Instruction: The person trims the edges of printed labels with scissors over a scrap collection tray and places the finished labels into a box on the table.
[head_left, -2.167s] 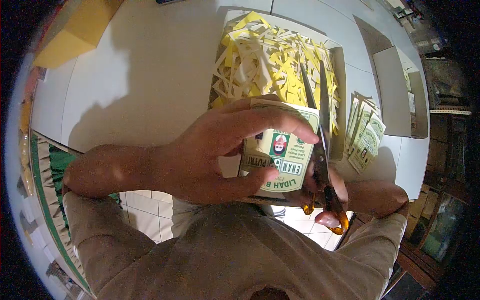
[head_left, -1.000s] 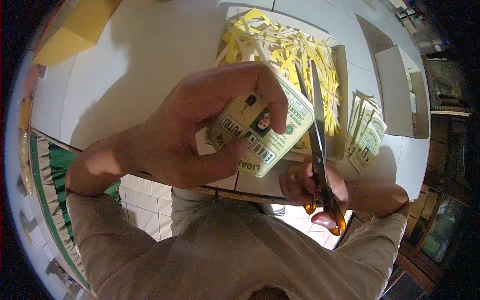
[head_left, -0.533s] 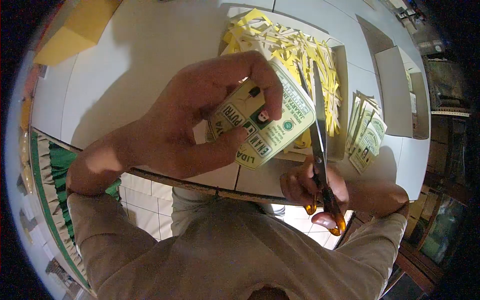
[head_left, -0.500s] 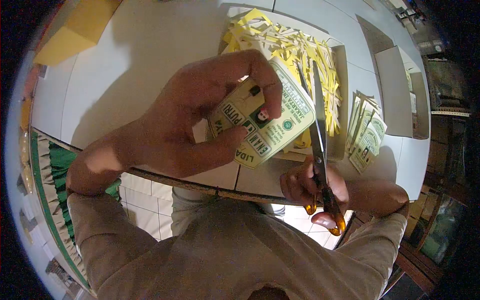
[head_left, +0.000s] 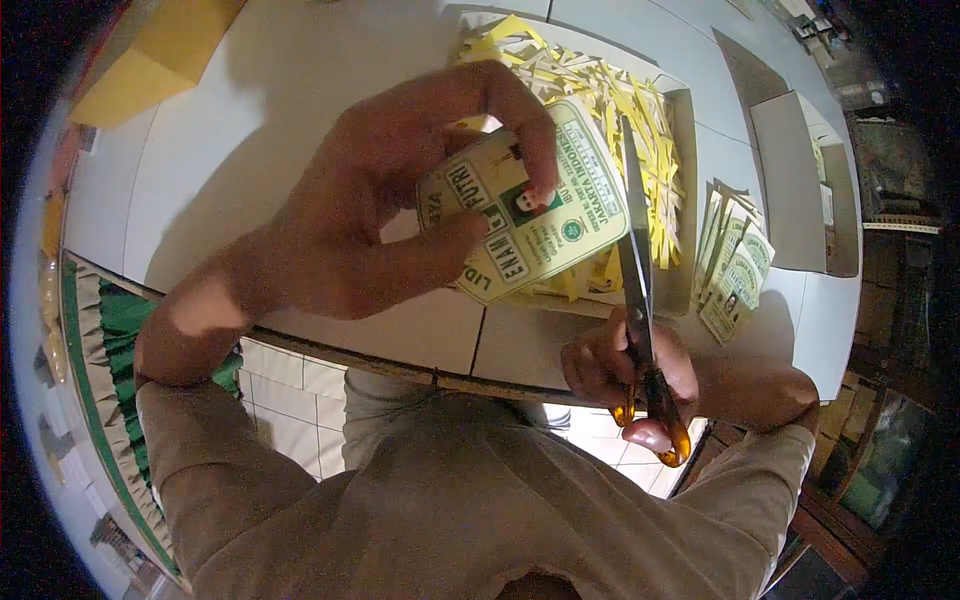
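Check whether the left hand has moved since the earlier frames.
Yes. The left hand has shifted up the picture, farther from the table edge nearest the body; whether it rose or reached forward, I can't tell.

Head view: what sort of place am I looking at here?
Probably a small workroom handling printed labels; whether home or shop, I can't tell. A tiled table holds a box of paper strips and overlapping labels; the right hand holds scissors.

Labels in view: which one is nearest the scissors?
The label held in the left hand, its edge by the scissors; the fanned labels lie farther off, on the table.
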